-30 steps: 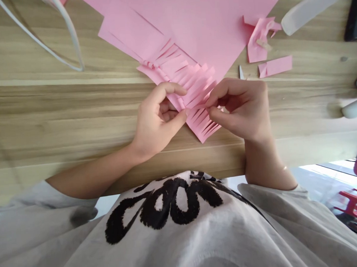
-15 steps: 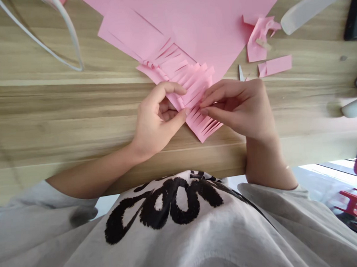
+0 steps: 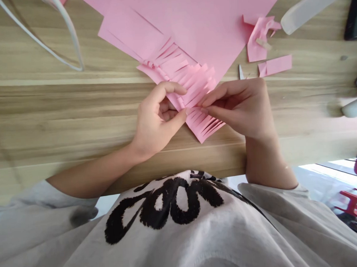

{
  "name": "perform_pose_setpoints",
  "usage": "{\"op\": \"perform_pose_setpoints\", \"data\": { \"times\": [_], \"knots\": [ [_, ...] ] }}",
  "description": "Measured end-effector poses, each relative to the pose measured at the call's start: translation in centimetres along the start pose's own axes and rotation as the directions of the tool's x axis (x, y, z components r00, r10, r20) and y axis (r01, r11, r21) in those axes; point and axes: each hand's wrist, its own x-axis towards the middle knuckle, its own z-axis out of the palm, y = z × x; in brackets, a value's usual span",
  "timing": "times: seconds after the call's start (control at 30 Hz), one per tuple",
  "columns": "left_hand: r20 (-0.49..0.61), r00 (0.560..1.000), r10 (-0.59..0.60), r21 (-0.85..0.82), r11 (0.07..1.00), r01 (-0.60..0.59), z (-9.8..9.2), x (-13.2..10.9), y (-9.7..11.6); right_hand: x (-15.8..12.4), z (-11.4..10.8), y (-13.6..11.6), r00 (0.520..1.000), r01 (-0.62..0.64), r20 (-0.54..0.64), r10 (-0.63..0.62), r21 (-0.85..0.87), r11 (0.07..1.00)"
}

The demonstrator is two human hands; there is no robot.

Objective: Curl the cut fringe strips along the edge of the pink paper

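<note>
A pink paper strip [image 3: 202, 126] cut into a fringe lies slanted on the wooden table, its lower corner toward me. Several fringe strips are folded or curled over along its length. My left hand [image 3: 158, 120] rests at the strip's left edge, thumb and forefinger apart, with the thumb tip pressing on the paper. From the right, my right hand [image 3: 239, 106] pinches one thin fringe strip between thumb and fingers, close to my left thumb. Under the fringe's upper part lies a large pink sheet [image 3: 214, 24].
Pink paper scraps [image 3: 257, 45] and a small pink piece [image 3: 278, 65] lie right of the sheet, near a metal tip [image 3: 240, 72]. A white cable [image 3: 74, 39] loops at the upper left. A whitish tube [image 3: 312, 5] and dark objects are at the right.
My right hand's fingertips have shifted slightly up and left, toward my left thumb, moving the pinched fringe strip. My left hand has stayed in place.
</note>
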Motion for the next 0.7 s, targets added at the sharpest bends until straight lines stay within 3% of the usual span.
{"op": "perform_pose_setpoints", "data": {
  "times": [0.33,0.7],
  "knots": [
    [0.003,0.997,0.072,-0.061,0.996,-0.071,-0.13,0.16,-0.44,-0.02,0.09,-0.09,0.994,0.038,-0.097,-0.048,-0.109,0.993],
    [-0.028,0.995,0.095,-0.042,0.994,-0.096,0.0,0.2,-0.12,-0.1,-0.33,0.57,0.995,0.046,-0.077,-0.056,-0.123,0.991]
  ]
}}
